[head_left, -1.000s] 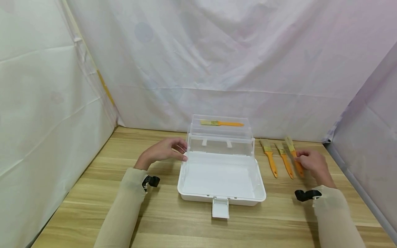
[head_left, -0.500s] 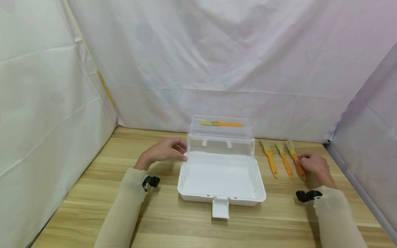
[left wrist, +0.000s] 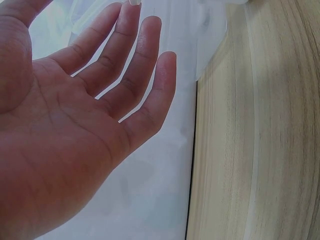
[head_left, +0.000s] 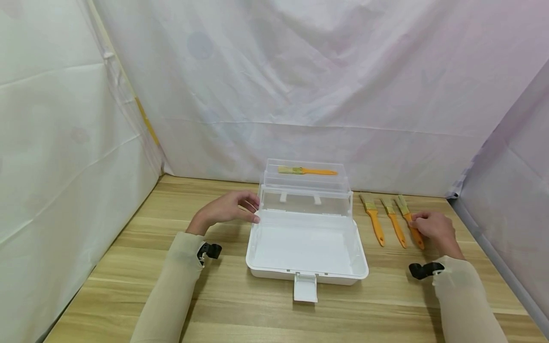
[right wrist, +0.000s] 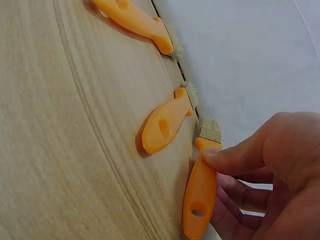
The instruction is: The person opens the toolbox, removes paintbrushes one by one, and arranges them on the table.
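In the head view my right hand (head_left: 435, 228) pinches the orange handle of the rightmost paintbrush (head_left: 415, 231). The right wrist view has the thumb on top of that paintbrush's handle (right wrist: 200, 185), with the other fingers behind it. Two similar paintbrushes, one (head_left: 394, 224) beside it and one (head_left: 374, 223) farther left, lie on the table. At the left rear corner of an open white plastic box (head_left: 306, 243), my left hand (head_left: 227, 207) has relaxed, slightly bent fingers. Its thumb tip is at the rim; whether it touches is unclear. Another paintbrush (head_left: 317, 171) lies on the box's clear, folded-back lid (head_left: 304, 180).
The box's front latch (head_left: 305, 288) hangs down toward the near side of the wooden table (head_left: 240, 314). White cloth (head_left: 274, 95) closes off the back, and more cloth stands at both sides. A grey strip (head_left: 497, 259) runs along the right table edge.
My right hand has shifted slightly toward me with its paintbrush, whose bristle end now sits lower, nearly level with the other brushes. The left hand and the box have stayed put.
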`<state>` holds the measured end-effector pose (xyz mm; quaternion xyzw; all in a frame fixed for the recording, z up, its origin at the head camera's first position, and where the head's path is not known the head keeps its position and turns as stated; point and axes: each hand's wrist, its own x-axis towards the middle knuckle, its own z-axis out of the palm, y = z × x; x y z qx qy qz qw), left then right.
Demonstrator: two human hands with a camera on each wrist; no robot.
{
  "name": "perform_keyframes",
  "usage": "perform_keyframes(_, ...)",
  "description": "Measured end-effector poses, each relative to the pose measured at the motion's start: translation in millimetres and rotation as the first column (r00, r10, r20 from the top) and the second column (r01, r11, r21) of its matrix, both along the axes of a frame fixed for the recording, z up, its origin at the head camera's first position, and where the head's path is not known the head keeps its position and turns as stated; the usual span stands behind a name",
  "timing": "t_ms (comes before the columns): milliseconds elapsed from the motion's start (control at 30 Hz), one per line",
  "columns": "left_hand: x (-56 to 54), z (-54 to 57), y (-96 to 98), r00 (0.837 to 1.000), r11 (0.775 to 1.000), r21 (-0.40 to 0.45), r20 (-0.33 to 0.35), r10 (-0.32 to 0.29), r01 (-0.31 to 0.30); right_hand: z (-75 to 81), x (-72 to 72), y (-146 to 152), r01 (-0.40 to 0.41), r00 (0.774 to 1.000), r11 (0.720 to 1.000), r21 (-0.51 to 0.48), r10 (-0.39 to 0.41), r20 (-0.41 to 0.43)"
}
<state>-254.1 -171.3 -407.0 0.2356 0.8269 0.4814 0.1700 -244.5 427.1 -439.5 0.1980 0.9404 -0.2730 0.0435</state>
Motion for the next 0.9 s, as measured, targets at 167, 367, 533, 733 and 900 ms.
perform_keyframes(167,0.1,0.2,0.8,1.0,1.0,-0.003,-0.002,0.002,-0.002,1.4,1.7,-3,-0.012,1.0,1.0,0.029,0.012,-0.007)
perform_keyframes(367,0.9,0.5,0.6,1.0,1.0,-0.005,-0.002,0.007,-0.007,4.8,4.7,-6,-0.018,1.0,0.998,0.062,0.019,-0.018)
perform_keyframes(533,1.6,0.6,-0.2,1.0,1.0,-0.003,-0.001,0.008,-0.008,9.7,4.9,-6,-0.041,0.999,0.995,0.09,0.042,-0.013)
perform_keyframes(733,1.8,0.7,0.1,1.0,1.0,0.0,-0.001,0.005,-0.005,12.1,5.9,-2,-0.085,0.996,0.994,0.067,0.086,-0.008)
perform_keyframes(900,1.2,0.9,0.2,1.0,1.0,0.001,-0.002,0.004,-0.004,10.9,7.5,3,-0.133,0.991,0.989,0.069,0.134,-0.013)
